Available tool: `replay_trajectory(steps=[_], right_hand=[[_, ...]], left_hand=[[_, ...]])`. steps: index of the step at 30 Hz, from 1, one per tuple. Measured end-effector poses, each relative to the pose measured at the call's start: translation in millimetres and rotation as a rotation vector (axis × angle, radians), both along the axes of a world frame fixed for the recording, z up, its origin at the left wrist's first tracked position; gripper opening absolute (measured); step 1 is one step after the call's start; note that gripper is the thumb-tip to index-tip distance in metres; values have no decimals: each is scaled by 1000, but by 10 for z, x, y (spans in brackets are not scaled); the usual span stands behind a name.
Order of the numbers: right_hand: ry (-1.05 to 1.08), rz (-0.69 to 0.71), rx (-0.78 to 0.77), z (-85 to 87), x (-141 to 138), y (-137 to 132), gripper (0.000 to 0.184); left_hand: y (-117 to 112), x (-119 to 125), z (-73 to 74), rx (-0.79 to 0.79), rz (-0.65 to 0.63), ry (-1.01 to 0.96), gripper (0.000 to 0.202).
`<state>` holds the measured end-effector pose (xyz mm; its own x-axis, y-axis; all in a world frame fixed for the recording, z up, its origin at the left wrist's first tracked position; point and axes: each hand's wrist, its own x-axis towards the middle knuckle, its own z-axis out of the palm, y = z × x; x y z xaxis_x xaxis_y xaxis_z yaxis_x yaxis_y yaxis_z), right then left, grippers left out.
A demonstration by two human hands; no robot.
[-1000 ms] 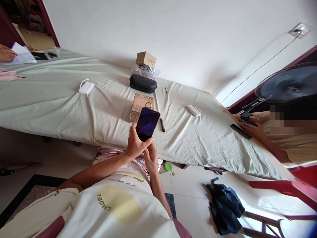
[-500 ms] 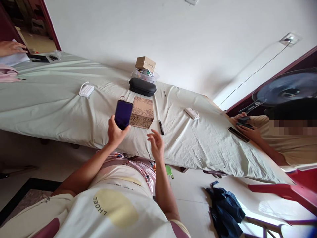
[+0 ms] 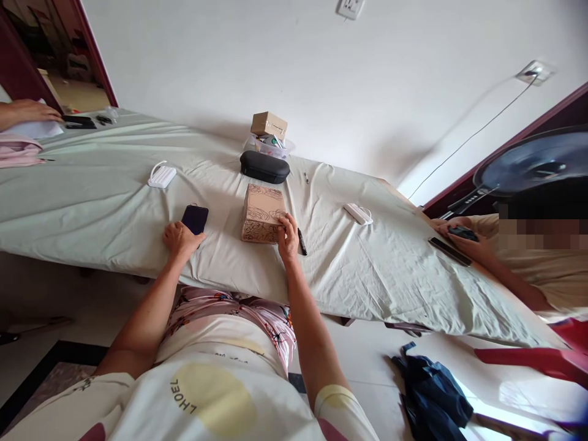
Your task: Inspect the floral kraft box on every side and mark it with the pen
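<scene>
Low over the left half of the tablecloth, or resting on it, is a dark smartphone (image 3: 196, 218), its lower end gripped by my left hand (image 3: 182, 241). To its right sits a brown cardboard box (image 3: 265, 202) printed with black swirling lines. My right hand (image 3: 288, 239) has its fingers curled over the box's right front edge, thumb near the front face. A black marker pen (image 3: 302, 242) lies just right of that hand. Behind the box is a black zip case (image 3: 265, 167).
A white power bank (image 3: 162, 176) lies to the left, another white device (image 3: 358, 213) to the right. Near the wall stands a clear plastic tub (image 3: 261, 147) with a small carton (image 3: 269, 125). Co-workers' hands are at both table ends. A fan (image 3: 542, 165) stands far right.
My left hand has moved left and down to the tablecloth with the smartphone. My right hand has gone from free air onto the box's right front edge.
</scene>
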<state>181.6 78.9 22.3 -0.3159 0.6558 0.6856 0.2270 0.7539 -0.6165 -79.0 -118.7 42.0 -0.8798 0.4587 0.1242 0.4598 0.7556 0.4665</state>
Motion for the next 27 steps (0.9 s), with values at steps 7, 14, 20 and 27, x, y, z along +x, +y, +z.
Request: replay_trajectory(steps=[7,14,20,27], right_hand=[[89,-18,-17,-81,35,-5,43],[256,-54,-222,-111,68,52,55],[131,9,-552,-170,89,2,54],[-193,-124,-387,-135,63,-117,27]], left_hand=[[-46,74,-26,53,-86,76,78],[461,582,-1,140,-488,72,36],[899,975,-122,284,-668,-110,35],[858,963,-293,446,-604,-277,38]])
